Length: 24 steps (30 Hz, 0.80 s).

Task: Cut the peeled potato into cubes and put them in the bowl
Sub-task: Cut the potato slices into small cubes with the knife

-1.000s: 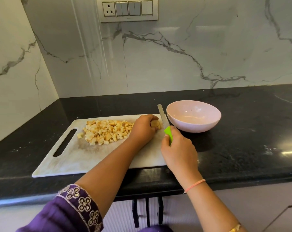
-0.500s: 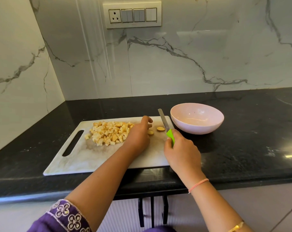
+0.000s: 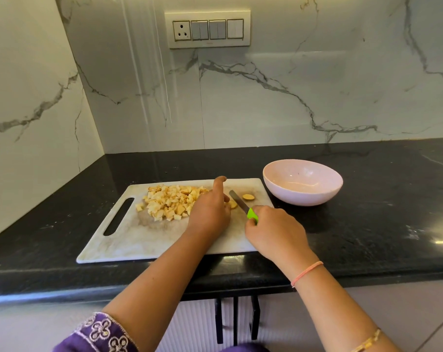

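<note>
- The potato slice (image 3: 232, 204) is pinned to the cutting board (image 3: 129, 240) by curled fingers of the left hand (image 3: 210, 212), steadied for dicing.
- The green-handled knife (image 3: 241, 206) is clenched in the right hand (image 3: 273, 229), blade beside that slice.
- The potato cubes (image 3: 172, 203) are heaped aside; the pink bowl (image 3: 303, 181), holding none, is kept near.

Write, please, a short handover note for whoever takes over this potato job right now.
Left hand: on the cutting board, touching a small potato piece; grip hidden.
Right hand: grips the knife, blade beside that piece.
Pile of cubes mid-board; one loose slice right of the blade; pink bowl right of the board, no potato in it.
Done: most of the potato cubed.
To do: cube the piece and slice, move everything into the bowl.
</note>
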### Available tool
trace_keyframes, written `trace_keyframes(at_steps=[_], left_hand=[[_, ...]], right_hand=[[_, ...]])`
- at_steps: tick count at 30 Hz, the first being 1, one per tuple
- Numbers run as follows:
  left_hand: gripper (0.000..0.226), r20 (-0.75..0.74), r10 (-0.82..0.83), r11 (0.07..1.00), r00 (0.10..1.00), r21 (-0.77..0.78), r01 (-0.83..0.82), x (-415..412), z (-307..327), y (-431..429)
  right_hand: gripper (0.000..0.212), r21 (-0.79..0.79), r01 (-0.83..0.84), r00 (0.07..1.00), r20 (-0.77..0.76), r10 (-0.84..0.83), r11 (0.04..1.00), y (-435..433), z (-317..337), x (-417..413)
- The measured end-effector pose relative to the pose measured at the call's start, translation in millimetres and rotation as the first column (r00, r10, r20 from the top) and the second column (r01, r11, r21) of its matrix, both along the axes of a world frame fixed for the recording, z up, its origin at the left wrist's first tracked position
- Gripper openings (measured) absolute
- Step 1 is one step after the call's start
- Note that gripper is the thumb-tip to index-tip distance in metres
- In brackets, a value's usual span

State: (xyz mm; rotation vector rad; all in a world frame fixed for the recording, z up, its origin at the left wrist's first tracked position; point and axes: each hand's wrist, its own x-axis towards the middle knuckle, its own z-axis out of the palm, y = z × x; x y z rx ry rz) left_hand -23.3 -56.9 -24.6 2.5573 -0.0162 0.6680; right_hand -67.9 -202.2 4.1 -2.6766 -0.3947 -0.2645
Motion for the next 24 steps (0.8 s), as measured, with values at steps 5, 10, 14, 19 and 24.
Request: trace_keyframes(at_steps=[5,10,14,19,24], left_hand=[[0.057,0.019,0.035,0.999,0.999,0.018,-0.036,0.6,-1.1,1.8],[0.048,0.020,0.074,0.994,0.997,0.076,-0.075,2.2,-3.9,0.5],[0.041,0.024,0.105,0.987,0.994,0.124,-0.107,2.9,-4.7,-0.4],[0.036,0.018,0.135,0.982,0.991,0.134,-0.136,4.4,-2.0,-1.2],[0.034,0.004,0.158,0.979,0.987,0.132,-0.158,3.8,-2.7,-3.2]], right_hand=[[0.026,-0.052,-0.003,1.000,0.004,0.003,0.999,7.3,2.8,-0.2],[0.024,-0.106,0.005,1.000,0.021,-0.003,0.994,12.6,5.0,-4.4],[0.022,-0.138,0.005,1.000,0.024,-0.002,0.990,15.4,7.2,-6.6],[0.019,-0.173,-0.009,0.999,0.028,0.014,0.985,18.1,11.8,-8.3],[0.019,-0.207,-0.019,0.998,0.056,0.032,0.978,20.2,18.1,-11.4]])
